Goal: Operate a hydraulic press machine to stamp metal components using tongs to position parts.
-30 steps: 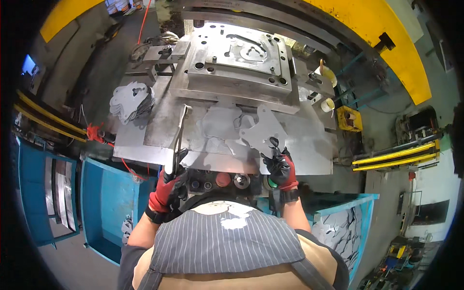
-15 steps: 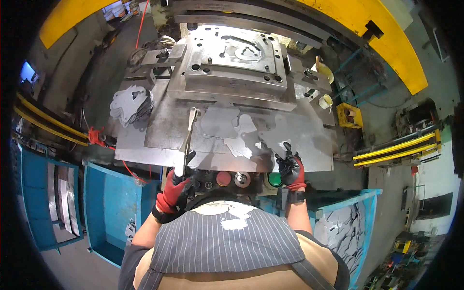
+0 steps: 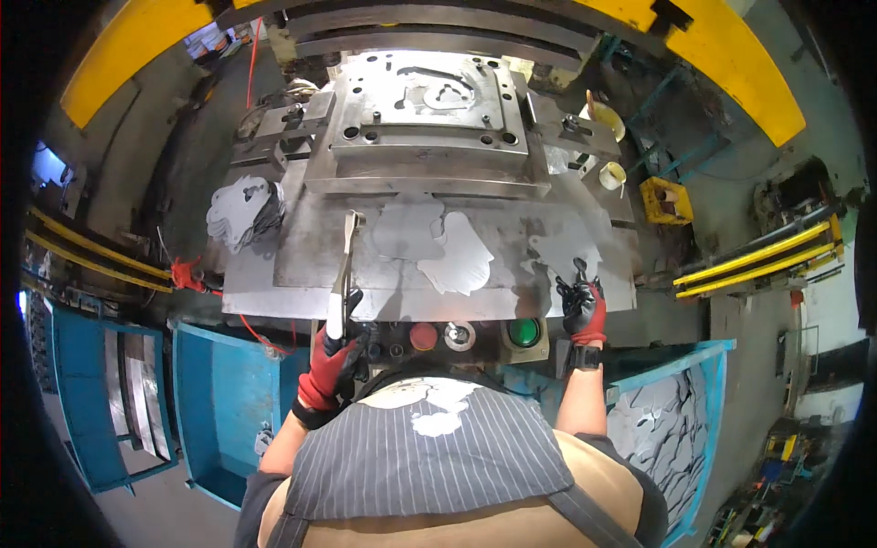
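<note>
My left hand (image 3: 333, 361), in a red and black glove, is closed round the pale grip of a long, slim metal pair of tongs (image 3: 344, 274). The tongs point away from me over the steel table (image 3: 311, 265). My right hand (image 3: 582, 309), gloved alike, is over the table's front right edge with fingers apart. It is nearest a flat grey sheet-metal piece (image 3: 566, 245); whether the fingertips touch it I cannot tell. Near the middle lies a cut grey sheet piece (image 3: 466, 260), beside a duller grey piece (image 3: 402, 233).
Behind the table stands a steel die block (image 3: 429, 164) with a cut-out piece (image 3: 449, 97) on top. Cut plates are stacked (image 3: 242, 212) at left. A red button (image 3: 423, 336) and green button (image 3: 523, 332) sit below the table edge. Blue bins (image 3: 215, 411) flank me.
My right hand has moved right along the table's front edge. My left hand still holds the tongs. The whole view has shifted slightly.
</note>
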{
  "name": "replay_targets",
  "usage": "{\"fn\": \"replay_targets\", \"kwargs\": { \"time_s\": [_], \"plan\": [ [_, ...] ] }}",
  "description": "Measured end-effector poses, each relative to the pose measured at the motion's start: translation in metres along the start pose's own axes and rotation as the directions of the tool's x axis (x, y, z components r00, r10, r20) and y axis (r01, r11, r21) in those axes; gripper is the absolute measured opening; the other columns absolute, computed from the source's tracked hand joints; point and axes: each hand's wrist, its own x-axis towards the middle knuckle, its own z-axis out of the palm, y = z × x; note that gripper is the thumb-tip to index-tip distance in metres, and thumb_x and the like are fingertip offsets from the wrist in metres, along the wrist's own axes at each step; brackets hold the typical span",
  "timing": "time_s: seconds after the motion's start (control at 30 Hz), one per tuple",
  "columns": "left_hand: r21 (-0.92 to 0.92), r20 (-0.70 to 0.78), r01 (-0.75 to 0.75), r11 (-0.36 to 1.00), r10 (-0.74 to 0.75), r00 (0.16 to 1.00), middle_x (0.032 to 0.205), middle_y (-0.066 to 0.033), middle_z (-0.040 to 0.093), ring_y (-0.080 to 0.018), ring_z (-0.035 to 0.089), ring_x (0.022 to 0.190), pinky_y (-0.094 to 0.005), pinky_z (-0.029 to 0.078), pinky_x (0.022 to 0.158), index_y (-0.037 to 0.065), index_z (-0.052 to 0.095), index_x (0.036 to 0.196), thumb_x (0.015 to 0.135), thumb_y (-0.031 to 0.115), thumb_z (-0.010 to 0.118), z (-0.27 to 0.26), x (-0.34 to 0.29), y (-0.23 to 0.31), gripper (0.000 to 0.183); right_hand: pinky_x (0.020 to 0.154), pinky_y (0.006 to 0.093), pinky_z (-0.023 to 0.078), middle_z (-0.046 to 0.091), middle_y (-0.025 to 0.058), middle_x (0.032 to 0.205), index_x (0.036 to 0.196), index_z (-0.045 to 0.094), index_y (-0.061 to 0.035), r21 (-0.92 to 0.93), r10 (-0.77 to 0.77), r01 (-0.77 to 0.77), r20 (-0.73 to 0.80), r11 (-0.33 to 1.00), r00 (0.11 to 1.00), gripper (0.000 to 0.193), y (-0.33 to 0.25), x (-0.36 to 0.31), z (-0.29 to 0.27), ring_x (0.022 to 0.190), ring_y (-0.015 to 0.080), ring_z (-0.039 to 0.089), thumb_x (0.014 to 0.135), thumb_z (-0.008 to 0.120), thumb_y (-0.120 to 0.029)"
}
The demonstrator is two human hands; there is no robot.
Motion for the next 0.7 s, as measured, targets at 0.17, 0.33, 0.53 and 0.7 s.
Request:
{"fn": "replay_targets", "kwargs": {
  "time_s": [0.17,0.33,0.53,0.7],
  "plan": [
    [0.013,0.089,0.058,0.998,-0.059,0.994,0.089,-0.0057,0.057,-0.0132,0.055,0.076,-0.0263,0.046,0.068,0.002,0.046,0.107,0.077,0.001,0.058,0.003,0.003,0.004,0.031,0.063,0.0264,0.049,0.041,-0.0031,0.059,0.109,0.049,-0.0028,0.149,0.069,-0.075,0.043,0.986,0.997,0.025,-0.02,-0.013,0.024,0.049,0.0084,0.043,0.088,0.042,-0.015],
    [-0.006,0.083,0.051,0.999,-0.05,0.995,0.091,-0.0061,0.058,-0.0141,0.056,0.081,-0.0263,0.045,0.072,0.002,0.047,0.106,0.078,-0.001,0.056,-0.003,0.002,-0.008,0.029,0.072,0.0332,0.049,0.051,0.0015,0.068,0.104,0.052,-0.0067,0.384,0.073,-0.164,0.24,0.909,0.968,0.023,-0.027,-0.014,0.033,0.077,0.0207,0.058,0.087,0.046,-0.022],
    [0.077,0.135,-0.026,0.997,0.015,0.991,0.094,-0.0057,0.056,-0.0129,0.055,0.081,-0.0247,0.046,0.07,0.002,0.044,0.107,0.079,-0.001,0.055,-0.003,0.004,-0.01,0.031,0.073,0.0362,0.051,0.052,0.0009,0.067,0.095,0.053,-0.0053,0.456,0.067,-0.182,0.256,0.871,0.964,0.018,-0.053,-0.024,0.051,0.066,0.0188,0.057,0.087,0.047,-0.02],
    [0.104,0.124,-0.074,0.992,0.06,0.99,0.095,-0.005,0.055,-0.012,0.053,0.082,-0.0246,0.045,0.071,0.002,0.043,0.108,0.079,-0.001,0.056,-0.005,0.001,-0.014,0.032,0.06,0.0229,0.044,0.055,0.001,0.076,0.106,0.05,-0.0031,0.07,0.024,-0.038,0.196,0.997,0.98,0.025,-0.054,-0.03,0.048,0.061,0.0082,0.05,0.083,0.053,-0.014]
  ]
}}
